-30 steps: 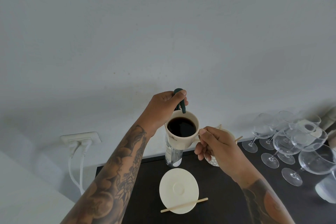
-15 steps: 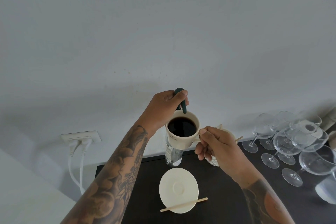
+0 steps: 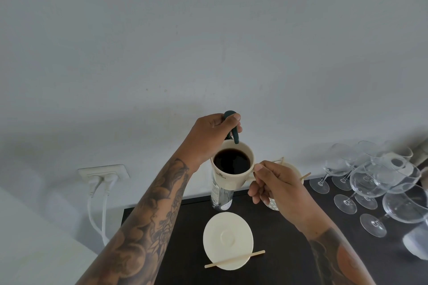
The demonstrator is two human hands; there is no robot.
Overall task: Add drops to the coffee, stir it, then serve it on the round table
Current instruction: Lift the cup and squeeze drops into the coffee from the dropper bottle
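The left hand (image 3: 214,132) was curled around a small dark green dropper (image 3: 233,127). The thumb pressed on its smooth round top, and its thin tip pointed down at the far rim of the cup (image 3: 232,166). The left arm reached up from the bottom left, with dark drawings all over the skin.

The right hand (image 3: 278,186) pinched the cup's handle between thumb and fingers and held the cup up in the air, above the table. The cup was cream colored, round and smooth. It was full of black coffee (image 3: 231,161).

Under the cup, a clear plastic bottle (image 3: 221,196) stood on the flat dark table (image 3: 278,250). Closer in lay a round cream saucer (image 3: 228,239) with a thin wooden stir stick (image 3: 235,259) resting across its near edge. A second cup (image 3: 289,170) peeked out behind the right hand. Shiny wine glasses (image 3: 375,180) stood close together on the right. A white wall socket (image 3: 104,172) with two plugs was on the left.
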